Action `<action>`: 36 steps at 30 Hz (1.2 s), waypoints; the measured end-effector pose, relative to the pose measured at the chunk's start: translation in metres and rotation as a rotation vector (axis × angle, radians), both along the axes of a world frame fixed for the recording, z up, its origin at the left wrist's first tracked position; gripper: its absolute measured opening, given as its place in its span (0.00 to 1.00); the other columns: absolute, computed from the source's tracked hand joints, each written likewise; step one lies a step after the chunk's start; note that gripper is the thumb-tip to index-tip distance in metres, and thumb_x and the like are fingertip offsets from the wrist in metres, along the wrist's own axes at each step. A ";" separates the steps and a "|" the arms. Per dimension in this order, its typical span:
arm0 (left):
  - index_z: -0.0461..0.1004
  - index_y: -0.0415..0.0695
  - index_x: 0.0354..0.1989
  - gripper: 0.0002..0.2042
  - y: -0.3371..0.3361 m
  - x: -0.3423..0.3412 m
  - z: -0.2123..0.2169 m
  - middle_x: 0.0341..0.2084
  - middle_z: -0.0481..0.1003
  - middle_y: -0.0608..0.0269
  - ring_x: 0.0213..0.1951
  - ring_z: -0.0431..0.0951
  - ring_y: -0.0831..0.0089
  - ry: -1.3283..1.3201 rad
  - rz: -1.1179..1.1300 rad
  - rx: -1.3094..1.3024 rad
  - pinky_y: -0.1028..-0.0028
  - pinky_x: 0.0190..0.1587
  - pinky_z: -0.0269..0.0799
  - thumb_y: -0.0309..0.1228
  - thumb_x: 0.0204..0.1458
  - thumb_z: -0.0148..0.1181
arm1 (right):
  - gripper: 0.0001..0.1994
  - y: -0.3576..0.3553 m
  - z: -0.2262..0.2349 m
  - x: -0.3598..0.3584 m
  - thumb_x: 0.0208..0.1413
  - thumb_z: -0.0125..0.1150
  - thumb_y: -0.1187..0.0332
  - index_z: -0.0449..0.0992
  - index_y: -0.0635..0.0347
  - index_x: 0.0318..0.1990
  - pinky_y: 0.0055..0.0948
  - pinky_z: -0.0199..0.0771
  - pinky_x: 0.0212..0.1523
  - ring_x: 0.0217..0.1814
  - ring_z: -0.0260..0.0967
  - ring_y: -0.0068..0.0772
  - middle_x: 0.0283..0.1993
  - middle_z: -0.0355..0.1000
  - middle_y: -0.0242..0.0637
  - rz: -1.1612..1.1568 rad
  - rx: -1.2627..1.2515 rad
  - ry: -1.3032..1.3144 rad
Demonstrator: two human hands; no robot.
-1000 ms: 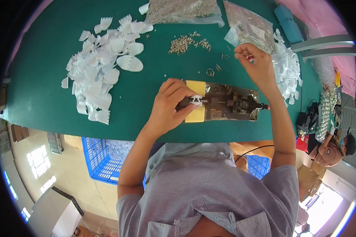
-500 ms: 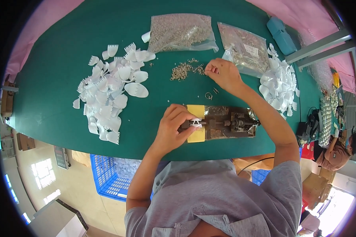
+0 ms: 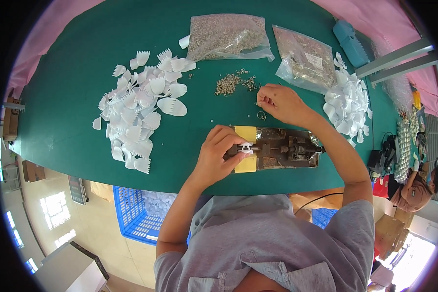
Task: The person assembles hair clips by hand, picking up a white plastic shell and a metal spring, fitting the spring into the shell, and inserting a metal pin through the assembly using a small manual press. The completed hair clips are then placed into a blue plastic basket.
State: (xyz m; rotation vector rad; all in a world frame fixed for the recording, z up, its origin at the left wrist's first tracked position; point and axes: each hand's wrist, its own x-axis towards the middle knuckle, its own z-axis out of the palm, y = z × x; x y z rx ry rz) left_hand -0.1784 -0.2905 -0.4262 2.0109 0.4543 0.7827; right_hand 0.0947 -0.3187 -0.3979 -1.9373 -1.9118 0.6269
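My left hand (image 3: 219, 155) pinches a small white plastic piece (image 3: 246, 150) at the left end of a dark metal fixture (image 3: 272, 162). Yellow strips (image 3: 246, 132) lie on the fixture beside those fingertips. Above the table, beyond the fixture, my right hand (image 3: 284, 104) has its fingers drawn together; whatever they hold, if anything, is too small to make out. A ring-shaped metal bit (image 3: 262, 115) lies just below its fingertips. Farther off and to the left is a heap of small metal clips (image 3: 227, 85).
White toothed plastic pieces (image 3: 131, 117) spread at the left, with another heap (image 3: 346, 104) at the right. Two clear bags of metal parts (image 3: 226, 36) (image 3: 304, 58) and a teal box (image 3: 350, 44) lie at the back. A blue crate (image 3: 131, 214) stands below the table edge.
My right hand has drawn back from the clip heap toward the fixture. My left hand keeps its pinch on the white piece. The whole view has shifted slightly.
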 end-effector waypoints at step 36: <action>0.77 0.41 0.36 0.15 0.000 0.001 -0.005 0.36 0.77 0.59 0.43 0.76 0.59 -0.014 0.050 0.039 0.64 0.45 0.74 0.22 0.40 0.77 | 0.07 -0.039 0.061 -0.073 0.64 0.57 0.65 0.75 0.59 0.38 0.48 0.75 0.43 0.42 0.77 0.49 0.38 0.77 0.41 0.230 -0.166 0.076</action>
